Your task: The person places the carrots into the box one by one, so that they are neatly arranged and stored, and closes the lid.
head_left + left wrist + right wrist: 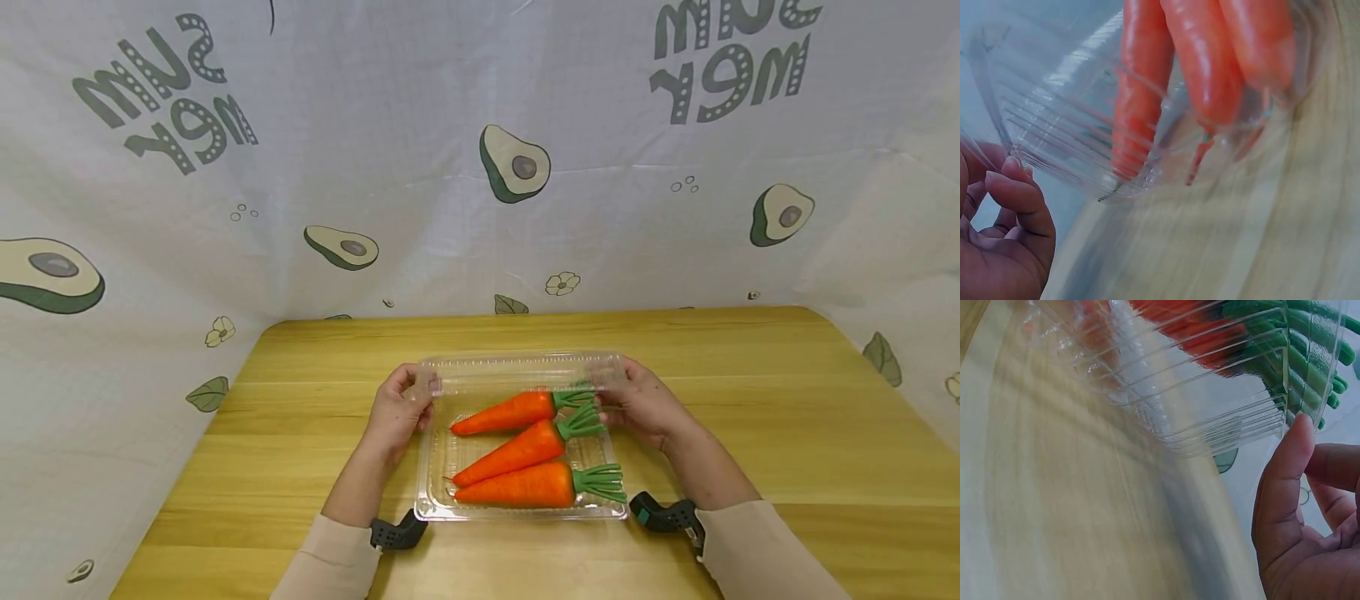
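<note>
Left fingers [1025, 199] and right fingers [1335, 466] pinch the clear container [487, 374] between them.

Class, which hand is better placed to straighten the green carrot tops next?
Probably the right hand: it pinches the clear container near the green tops; the left hand is nearer the carrot tips.

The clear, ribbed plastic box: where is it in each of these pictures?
Head: the clear, ribbed plastic box is in the lower middle, slightly right, between the bare left hand and bare right hand.
Left wrist: across the upper part, up and right of the left hand.
Right wrist: across the top, up and left of the right hand.
Shared landmark: the orange carrots inside it.
</note>
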A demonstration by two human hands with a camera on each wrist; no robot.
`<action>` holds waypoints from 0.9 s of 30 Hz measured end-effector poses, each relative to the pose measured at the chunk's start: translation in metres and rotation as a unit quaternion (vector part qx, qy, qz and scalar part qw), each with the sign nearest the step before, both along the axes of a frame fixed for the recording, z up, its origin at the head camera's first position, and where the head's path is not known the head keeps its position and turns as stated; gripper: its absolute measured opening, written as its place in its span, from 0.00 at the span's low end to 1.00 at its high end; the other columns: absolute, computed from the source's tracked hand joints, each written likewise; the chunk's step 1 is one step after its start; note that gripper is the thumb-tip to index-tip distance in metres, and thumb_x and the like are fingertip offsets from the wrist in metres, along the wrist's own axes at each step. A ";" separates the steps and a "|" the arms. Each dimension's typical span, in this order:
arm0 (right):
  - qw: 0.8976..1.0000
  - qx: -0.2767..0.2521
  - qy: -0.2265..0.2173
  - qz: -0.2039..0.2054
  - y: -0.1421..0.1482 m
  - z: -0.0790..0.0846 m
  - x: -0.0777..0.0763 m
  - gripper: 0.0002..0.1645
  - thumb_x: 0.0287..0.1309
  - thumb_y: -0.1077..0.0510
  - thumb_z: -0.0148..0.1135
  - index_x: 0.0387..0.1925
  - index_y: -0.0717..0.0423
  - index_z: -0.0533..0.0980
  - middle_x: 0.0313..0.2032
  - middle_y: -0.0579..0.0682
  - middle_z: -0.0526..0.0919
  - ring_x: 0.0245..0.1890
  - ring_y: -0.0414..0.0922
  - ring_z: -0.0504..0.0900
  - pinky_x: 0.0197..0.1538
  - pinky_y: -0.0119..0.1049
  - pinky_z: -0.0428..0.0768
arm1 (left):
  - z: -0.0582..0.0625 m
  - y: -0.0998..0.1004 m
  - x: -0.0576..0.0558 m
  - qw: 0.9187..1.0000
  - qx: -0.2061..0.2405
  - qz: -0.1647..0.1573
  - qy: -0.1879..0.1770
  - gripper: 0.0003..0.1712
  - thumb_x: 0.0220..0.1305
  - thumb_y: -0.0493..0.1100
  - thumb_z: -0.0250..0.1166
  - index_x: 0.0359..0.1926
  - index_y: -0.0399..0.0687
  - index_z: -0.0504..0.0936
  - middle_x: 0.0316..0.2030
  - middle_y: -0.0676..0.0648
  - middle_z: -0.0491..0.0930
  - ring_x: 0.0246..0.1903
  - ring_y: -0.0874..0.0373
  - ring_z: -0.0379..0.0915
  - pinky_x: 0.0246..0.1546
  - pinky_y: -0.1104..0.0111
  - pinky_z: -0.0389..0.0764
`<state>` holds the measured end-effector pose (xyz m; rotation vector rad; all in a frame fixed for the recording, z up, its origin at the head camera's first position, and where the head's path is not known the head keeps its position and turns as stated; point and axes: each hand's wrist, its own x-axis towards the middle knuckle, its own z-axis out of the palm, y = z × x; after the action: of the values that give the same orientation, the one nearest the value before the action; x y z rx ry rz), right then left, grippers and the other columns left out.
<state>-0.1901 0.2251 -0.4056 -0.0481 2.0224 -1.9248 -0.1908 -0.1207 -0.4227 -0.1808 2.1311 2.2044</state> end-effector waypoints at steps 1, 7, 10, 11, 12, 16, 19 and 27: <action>1.000 0.007 0.001 -0.006 0.000 0.000 0.000 0.09 0.75 0.58 0.55 0.53 0.45 0.71 0.36 0.42 0.80 0.33 0.38 0.80 0.34 0.30 0.84 | 0.001 0.000 0.000 1.000 -0.002 0.001 0.000 0.09 0.67 0.32 0.66 0.46 0.39 0.77 0.37 0.50 0.74 0.20 0.62 0.67 0.19 0.75 0.69; 0.999 0.038 0.000 -0.021 -0.002 0.004 0.001 0.09 0.76 0.50 0.54 0.52 0.45 0.75 0.38 0.39 0.82 0.35 0.38 0.81 0.37 0.33 0.84 | 0.003 -0.004 0.002 0.999 -0.043 -0.010 0.002 0.08 0.69 0.39 0.66 0.45 0.40 0.81 0.41 0.49 0.76 0.28 0.61 0.71 0.27 0.74 0.76; 1.000 0.027 0.000 -0.008 -0.001 0.007 0.002 0.11 0.78 0.49 0.49 0.53 0.46 0.74 0.39 0.42 0.80 0.36 0.39 0.80 0.37 0.33 0.84 | 0.003 -0.009 0.002 0.999 -0.017 -0.032 -0.008 0.10 0.73 0.39 0.61 0.48 0.37 0.80 0.41 0.49 0.78 0.29 0.60 0.71 0.27 0.73 0.75; 1.000 0.024 0.000 -0.005 0.000 0.007 0.003 0.13 0.79 0.48 0.47 0.54 0.47 0.74 0.40 0.43 0.79 0.37 0.39 0.79 0.38 0.32 0.84 | 0.003 -0.011 0.002 0.999 -0.004 -0.041 -0.011 0.12 0.74 0.39 0.58 0.50 0.35 0.80 0.41 0.49 0.78 0.29 0.60 0.71 0.27 0.73 0.75; 1.000 0.020 -0.001 0.000 0.000 0.008 0.003 0.15 0.79 0.47 0.46 0.54 0.48 0.74 0.42 0.45 0.77 0.38 0.39 0.79 0.38 0.32 0.84 | 0.004 -0.012 0.002 0.999 0.009 -0.051 -0.015 0.14 0.76 0.40 0.55 0.52 0.34 0.79 0.43 0.49 0.79 0.30 0.60 0.72 0.27 0.73 0.76; 1.000 0.009 -0.013 0.012 0.002 0.011 0.004 0.20 0.79 0.43 0.44 0.55 0.50 0.73 0.47 0.49 0.73 0.40 0.40 0.79 0.39 0.32 0.85 | 0.005 -0.018 0.002 0.996 0.045 -0.077 -0.018 0.22 0.79 0.46 0.46 0.55 0.34 0.79 0.48 0.47 0.80 0.30 0.58 0.74 0.28 0.72 0.78; 1.000 -0.009 -0.015 0.022 0.004 0.012 0.004 0.15 0.79 0.46 0.46 0.53 0.47 0.75 0.46 0.47 0.75 0.39 0.40 0.80 0.39 0.32 0.86 | 0.005 -0.019 0.003 0.996 0.053 -0.074 -0.019 0.23 0.79 0.49 0.46 0.49 0.36 0.81 0.45 0.47 0.81 0.29 0.58 0.75 0.29 0.72 0.80; 0.998 -0.034 0.033 0.034 0.009 0.011 0.006 0.08 0.77 0.58 0.50 0.49 0.47 0.75 0.40 0.40 0.82 0.36 0.37 0.83 0.39 0.31 0.85 | 0.005 -0.017 0.003 0.997 0.035 -0.070 -0.004 0.20 0.77 0.49 0.57 0.52 0.35 0.81 0.45 0.49 0.80 0.38 0.58 0.78 0.39 0.71 0.83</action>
<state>-0.1839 0.2342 -0.3947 -0.1966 1.9704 -1.9730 -0.1875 -0.1380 -0.4178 -0.0341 1.9919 2.1911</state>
